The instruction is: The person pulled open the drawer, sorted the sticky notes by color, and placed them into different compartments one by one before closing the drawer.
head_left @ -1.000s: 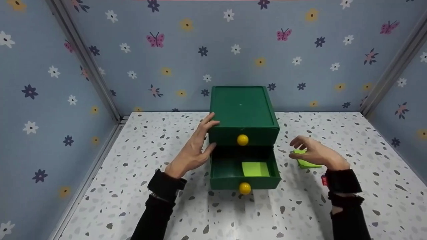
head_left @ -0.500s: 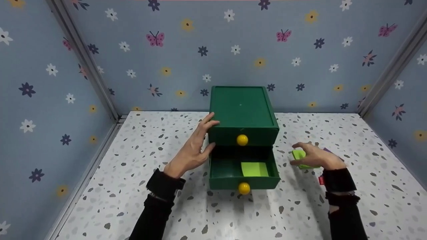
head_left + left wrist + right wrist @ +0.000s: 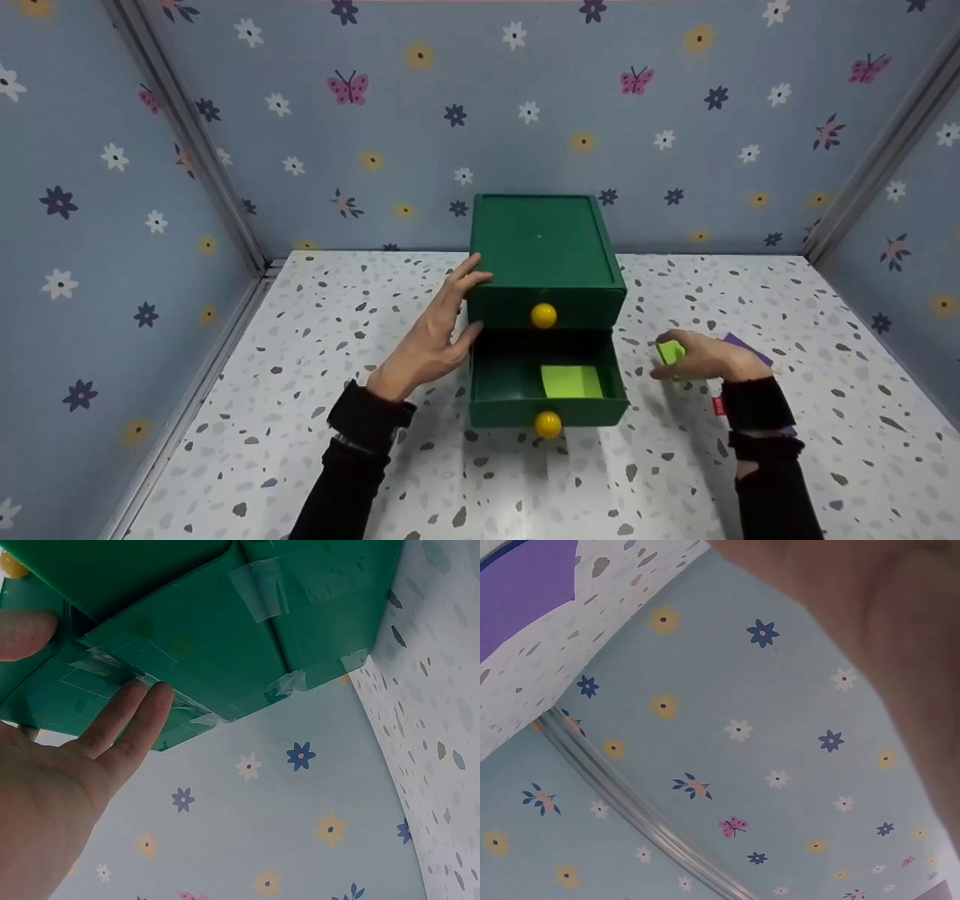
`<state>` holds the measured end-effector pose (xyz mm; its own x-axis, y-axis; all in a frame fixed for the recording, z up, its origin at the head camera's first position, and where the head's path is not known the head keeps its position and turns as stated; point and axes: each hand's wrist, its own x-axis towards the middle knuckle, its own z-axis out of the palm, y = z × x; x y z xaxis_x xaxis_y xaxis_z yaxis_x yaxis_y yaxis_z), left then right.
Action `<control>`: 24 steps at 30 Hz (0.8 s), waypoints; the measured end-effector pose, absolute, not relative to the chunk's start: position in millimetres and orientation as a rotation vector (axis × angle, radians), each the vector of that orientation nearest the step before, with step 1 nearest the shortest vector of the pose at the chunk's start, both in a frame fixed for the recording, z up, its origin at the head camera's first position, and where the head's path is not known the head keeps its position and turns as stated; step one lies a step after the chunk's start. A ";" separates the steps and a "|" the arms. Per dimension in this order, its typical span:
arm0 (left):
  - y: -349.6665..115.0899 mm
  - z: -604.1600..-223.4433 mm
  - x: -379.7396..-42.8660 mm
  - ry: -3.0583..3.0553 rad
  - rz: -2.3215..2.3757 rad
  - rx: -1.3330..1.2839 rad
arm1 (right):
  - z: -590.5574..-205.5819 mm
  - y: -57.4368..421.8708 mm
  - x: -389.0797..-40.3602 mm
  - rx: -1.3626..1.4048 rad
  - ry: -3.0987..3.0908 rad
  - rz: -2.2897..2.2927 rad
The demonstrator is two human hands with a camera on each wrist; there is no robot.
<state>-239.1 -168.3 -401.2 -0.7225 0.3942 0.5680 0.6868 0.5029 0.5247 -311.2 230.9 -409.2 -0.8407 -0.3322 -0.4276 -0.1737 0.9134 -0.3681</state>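
Observation:
In the head view my left hand (image 3: 427, 341) rests against the left side of a green drawer cabinet (image 3: 544, 244). Its fingertips lie at the top edge and its thumb lower, at the front corner. The left wrist view shows two straight fingers (image 3: 124, 720) touching the taped cabinet side (image 3: 202, 637). The cabinet's lower drawer (image 3: 506, 379) is pulled out, with a lime-green sticky-note pad (image 3: 571, 381) lying inside. To the right, my right hand (image 3: 701, 356) curves over another lime-green pad (image 3: 670, 351), thumb and fingers spread around it. Most of that pad is hidden by the hand.
Behind the right hand a purple sheet or pad (image 3: 750, 349) lies on the speckled white table (image 3: 352, 292). It is also at the upper left of the right wrist view. Yellow round knobs (image 3: 547, 424) stick out from both drawers. Flower-patterned walls (image 3: 420, 112) enclose the table.
My right hand has lowered onto the lime-green pad on the table, drawing slightly toward me, and the purple piece behind it has come into sight. The left hand has stayed in place.

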 end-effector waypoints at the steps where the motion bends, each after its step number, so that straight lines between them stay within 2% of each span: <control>1: -168.0 -401.2 -239.2 -2.374 -1.076 -0.899 | -410.2 231.4 -311.5 -0.354 2.574 -0.437; 24: -168.5 -403.0 -239.9 -2.372 -1.064 -0.884 | -419.4 233.6 -314.5 -0.248 2.461 -0.424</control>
<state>-239.9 -168.5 -403.0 -0.7233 0.3852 0.5731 0.6841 0.5123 0.5192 -314.5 233.6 -419.4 -0.7891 -0.2747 -0.5495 -0.0748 0.9308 -0.3578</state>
